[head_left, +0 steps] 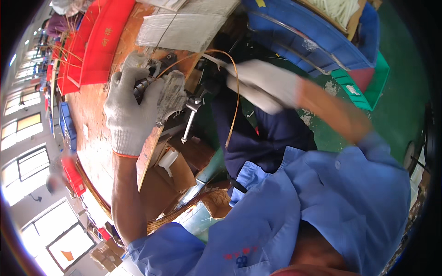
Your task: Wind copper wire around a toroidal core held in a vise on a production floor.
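My left hand [131, 108], in a white knit glove, is closed round a dark, ridged metal piece [142, 87] over the wooden workbench [94, 124]. From beside that hand a thin copper-coloured wire [237, 92] arches up to the right and bends down, its end hanging over my lap. A frayed grey rag [171, 96] lies by my fingers at the bench edge. Just right of it, a clamp with a metal bar handle [189, 122] sticks out. My right hand [267, 85], also gloved, is smeared by motion past the wire; its fingers and any hold cannot be made out.
Red bins [103, 43] with wires stand at the bench's far left, near a white sheet [177, 32]. A blue crate [313, 43] and green crate [375, 87] are at far right. Beneath the bench sit a cardboard box [177, 170] and bundled wire [161, 225].
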`<state>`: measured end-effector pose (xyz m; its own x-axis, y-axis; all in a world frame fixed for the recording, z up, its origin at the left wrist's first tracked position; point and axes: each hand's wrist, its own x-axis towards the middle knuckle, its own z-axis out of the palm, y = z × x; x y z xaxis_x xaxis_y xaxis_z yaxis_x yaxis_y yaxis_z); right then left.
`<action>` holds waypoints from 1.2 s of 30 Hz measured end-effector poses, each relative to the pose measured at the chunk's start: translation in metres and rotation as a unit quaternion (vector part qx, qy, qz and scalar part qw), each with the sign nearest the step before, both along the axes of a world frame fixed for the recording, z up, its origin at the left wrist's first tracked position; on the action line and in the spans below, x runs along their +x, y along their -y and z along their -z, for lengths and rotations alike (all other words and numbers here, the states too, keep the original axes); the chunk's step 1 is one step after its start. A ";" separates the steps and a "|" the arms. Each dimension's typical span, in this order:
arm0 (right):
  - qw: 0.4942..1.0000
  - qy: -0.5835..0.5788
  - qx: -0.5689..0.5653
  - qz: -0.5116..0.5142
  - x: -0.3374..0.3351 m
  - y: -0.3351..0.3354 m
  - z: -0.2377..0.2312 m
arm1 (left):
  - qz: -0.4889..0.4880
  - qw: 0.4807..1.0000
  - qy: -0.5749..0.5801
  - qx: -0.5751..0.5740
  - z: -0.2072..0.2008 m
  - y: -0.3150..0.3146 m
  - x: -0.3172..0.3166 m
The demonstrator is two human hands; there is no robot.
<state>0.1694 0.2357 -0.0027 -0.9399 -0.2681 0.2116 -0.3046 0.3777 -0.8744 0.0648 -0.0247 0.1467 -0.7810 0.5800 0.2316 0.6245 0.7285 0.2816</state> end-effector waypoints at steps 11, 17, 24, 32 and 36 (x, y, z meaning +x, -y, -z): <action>0.946 0.238 -0.214 -0.050 -0.067 -0.009 -0.118 | -0.038 0.999 -0.023 0.016 -0.004 -0.009 0.003; 0.892 -0.286 0.350 -0.029 -0.091 -0.046 -0.081 | 0.031 0.999 0.003 -0.024 -0.007 0.000 -0.012; 0.914 -0.096 0.375 0.124 -0.119 -0.206 -0.058 | -0.085 0.989 0.103 -0.063 -0.018 -0.009 -0.008; 0.965 0.169 0.196 0.045 -0.032 -0.042 0.052 | -0.140 0.984 0.086 -0.071 -0.010 0.000 -0.010; 0.976 0.150 -0.151 -0.034 -0.002 0.099 0.093 | -0.104 0.992 0.042 -0.059 -0.007 -0.015 -0.014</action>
<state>0.1676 0.1371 -0.0956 -0.9541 -0.2993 0.0084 -0.0326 0.0760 -0.9966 0.0507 -0.0095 0.1541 -0.9004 0.4230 0.1018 0.4350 0.8702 0.2313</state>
